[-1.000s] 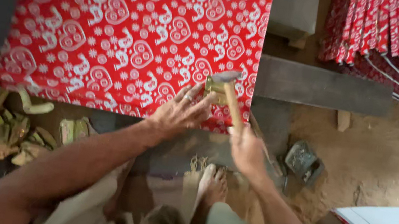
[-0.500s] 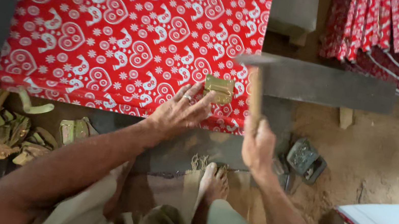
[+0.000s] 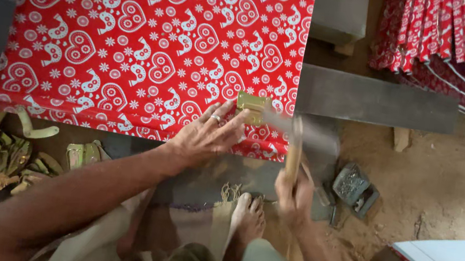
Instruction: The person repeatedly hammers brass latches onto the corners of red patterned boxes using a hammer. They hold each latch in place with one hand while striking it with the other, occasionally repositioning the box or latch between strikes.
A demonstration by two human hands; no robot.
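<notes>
Brass hinge plate (image 3: 251,106) is sitting near the red patterned panel's (image 3: 137,34) front edge, the left hand (image 3: 205,136) pressing flat beside it, fingers spread. The right hand (image 3: 295,194) is gripping a blurred wooden-handled hammer (image 3: 296,148) closed-fisted; fastening looks unfinished.

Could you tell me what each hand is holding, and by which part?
Right hand grips a hammer low on its wooden handle; left hand holds nothing, fingertips steadying the brass fitting.
</notes>
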